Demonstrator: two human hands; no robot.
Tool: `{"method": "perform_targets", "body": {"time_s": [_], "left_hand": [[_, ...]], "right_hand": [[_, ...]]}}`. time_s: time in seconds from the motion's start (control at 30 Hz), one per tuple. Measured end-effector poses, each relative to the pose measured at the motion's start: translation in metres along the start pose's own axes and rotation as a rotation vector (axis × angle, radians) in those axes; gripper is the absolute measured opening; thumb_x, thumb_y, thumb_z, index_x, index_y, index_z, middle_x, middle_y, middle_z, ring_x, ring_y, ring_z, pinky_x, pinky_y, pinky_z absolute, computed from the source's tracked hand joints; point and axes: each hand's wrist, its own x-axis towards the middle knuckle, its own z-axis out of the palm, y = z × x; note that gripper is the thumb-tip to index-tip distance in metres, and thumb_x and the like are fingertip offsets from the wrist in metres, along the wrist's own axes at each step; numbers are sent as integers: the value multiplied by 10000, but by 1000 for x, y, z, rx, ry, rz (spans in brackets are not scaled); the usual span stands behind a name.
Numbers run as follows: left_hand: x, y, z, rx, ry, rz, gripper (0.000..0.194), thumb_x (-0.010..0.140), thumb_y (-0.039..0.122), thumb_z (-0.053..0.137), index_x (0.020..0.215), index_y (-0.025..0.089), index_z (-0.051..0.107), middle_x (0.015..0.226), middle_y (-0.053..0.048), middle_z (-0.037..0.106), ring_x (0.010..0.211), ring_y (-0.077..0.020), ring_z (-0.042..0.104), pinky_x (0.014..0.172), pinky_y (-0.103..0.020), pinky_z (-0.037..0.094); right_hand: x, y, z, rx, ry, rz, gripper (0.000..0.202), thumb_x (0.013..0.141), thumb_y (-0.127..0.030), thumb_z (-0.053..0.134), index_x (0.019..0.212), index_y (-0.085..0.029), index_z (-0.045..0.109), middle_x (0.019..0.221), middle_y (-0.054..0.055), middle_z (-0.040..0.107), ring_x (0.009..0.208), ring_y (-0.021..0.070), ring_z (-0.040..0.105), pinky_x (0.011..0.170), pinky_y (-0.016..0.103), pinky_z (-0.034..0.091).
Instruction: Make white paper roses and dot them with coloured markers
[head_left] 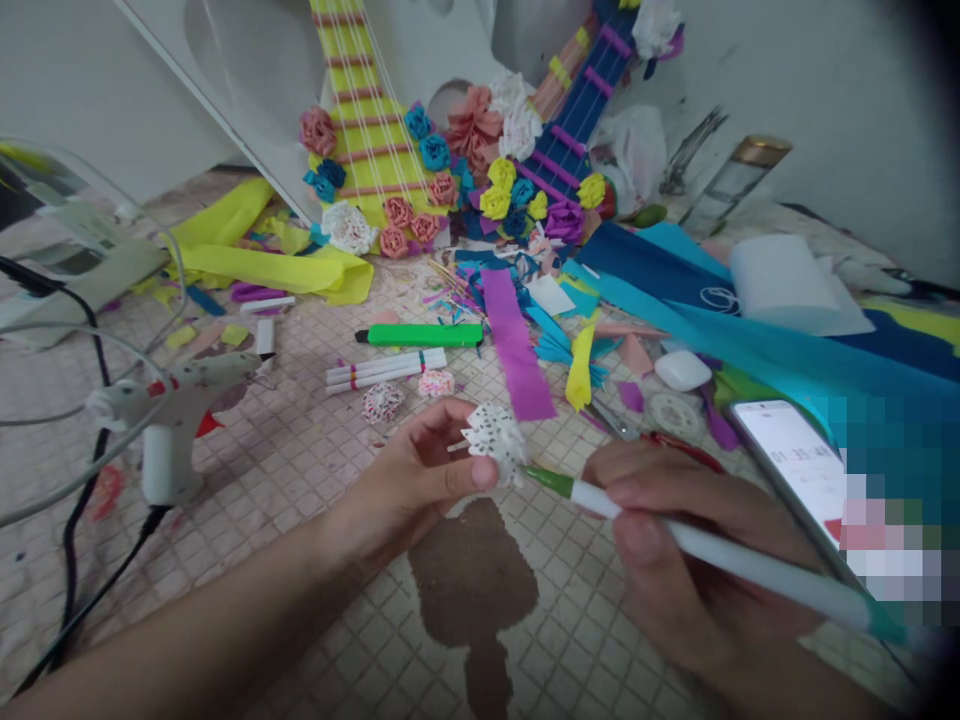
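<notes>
In the head view, my left hand (420, 470) pinches a small white paper flower (496, 440) dotted with dark specks. A white-barrelled marker pen (697, 545) with a green tip is gripped in my right hand (690, 560). Its tip meets the lower right edge of the flower, or comes very close; I cannot tell if they touch. Just beyond my left hand lie two speckled paper flowers, a dark-dotted one (383, 401) and a pinkish one (436, 383). White pens (386, 370) and a green cutter (420, 335) rest behind them.
At left stands a glue gun (169, 420) with cables. A lit phone (795, 480) lies right of my right hand, and scissors (619, 422) just beyond it. A purple paper strip (517, 345) and blue sheets (675, 270) spread behind. Flower-trimmed paper guitars, one yellow-necked (367, 110), lean at the back.
</notes>
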Motion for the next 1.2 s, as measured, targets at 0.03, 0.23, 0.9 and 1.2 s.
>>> {"method": "perform_targets", "body": {"time_s": [0.03,0.23,0.9,1.2], "left_hand": [[0,0,0,14,4,-2,305,595,203,814,799,157,592,756,11,651,715,-105,600,689,-215,453],[1,-1,-2,1,15,-10,306,549,186,837,757,156,614,739,21,666,658,-90,607,629,-193,462],[2,-4,-5,-18,-22,27,308,556,234,836,730,147,598,713,14,643,616,-70,573,533,-155,421],[1,0,0,-3,24,-7,329,560,265,834,752,151,591,714,19,625,654,-88,578,624,-195,434]], "right_hand": [[0,0,0,-1,-9,5,276,676,10,537,897,-127,627,699,27,599,590,131,580,475,277,506],[3,1,2,-15,25,-19,280,664,4,525,876,-136,644,640,31,600,547,146,585,444,288,510],[4,-2,2,7,-37,-10,228,692,-21,539,869,-129,634,631,41,599,547,152,590,436,279,513],[5,-4,2,-53,-86,-7,209,717,-31,517,858,-158,605,621,33,610,532,149,595,483,301,546]]}}
